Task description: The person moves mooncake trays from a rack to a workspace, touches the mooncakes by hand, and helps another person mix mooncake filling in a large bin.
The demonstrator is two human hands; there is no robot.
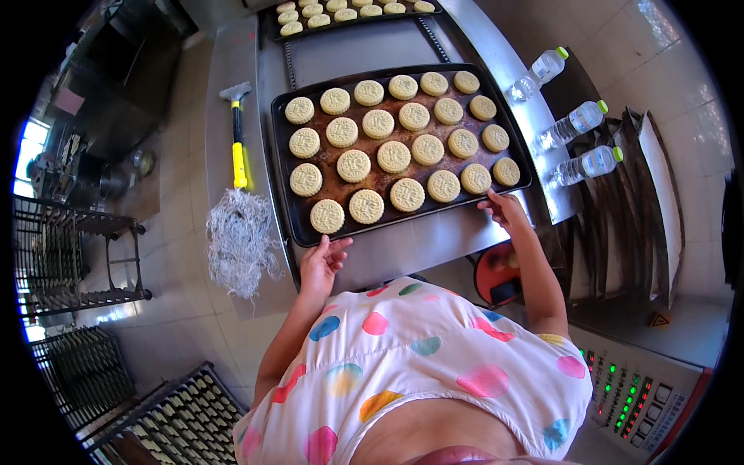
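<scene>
A dark baking tray (457,203) lies on the metal conveyor table before me, bearing rows of round, pale pastries (394,156) with stamped tops and scalloped edges. At its near left corner is my left hand (319,267), its thumb up at the rim and its fingers loosely stretched to the right, apart. Near the right end of the front rim, my right hand (505,212) reaches in with thumb and fingertips against the edge, fingers spread. Neither hand is wrapped round the tray.
Farther along the conveyor chains (432,40) sits a second pastry tray (364,22). A yellow-handled scraper (239,159) and a heap of shredded strands (242,240) lie left. Several water bottles (585,118) line the right side. A red round stool (496,273), control panel (635,395) and tray racks (77,256) stand around.
</scene>
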